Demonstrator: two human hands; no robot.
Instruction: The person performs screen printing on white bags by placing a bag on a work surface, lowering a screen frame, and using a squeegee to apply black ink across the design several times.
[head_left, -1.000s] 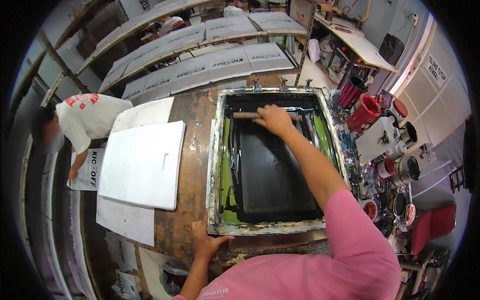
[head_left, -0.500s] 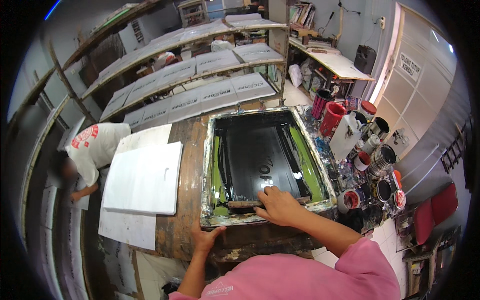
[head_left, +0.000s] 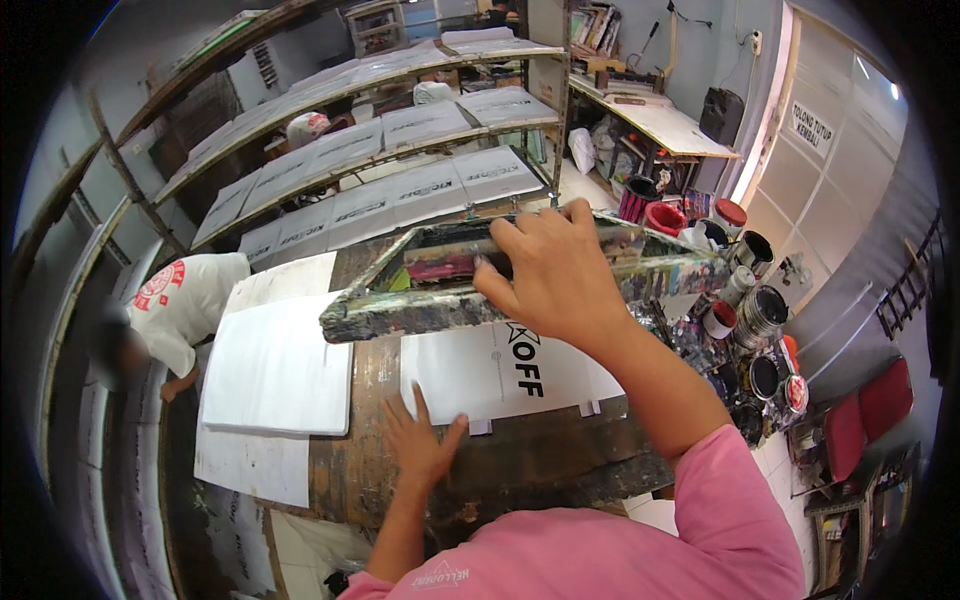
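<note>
From where I stand, the person in the pink shirt (head_left: 600,550) has the left hand (head_left: 425,450) near the table's front edge, fingers spread apart, the tips over the near left corner of a white sheet (head_left: 460,375); I can't tell whether they press on it. That sheet, with bold black print, lies on the stained wooden table (head_left: 375,380), two small paper tabs at its near edge. Above it, the screen frame (head_left: 400,312) stands tilted, its near side up, the right hand (head_left: 560,275) clamped over that near bar. A squeegee (head_left: 445,254) sits just beside the right thumb; whether the fingers grip it too, I can't make out. A white stack (head_left: 275,365) lies to the left, paint cans (head_left: 765,305) crowd the right. Further left a co-worker (head_left: 190,300) bends down, and beyond the table racks (head_left: 400,155) hold rows of printed sheets.
</note>
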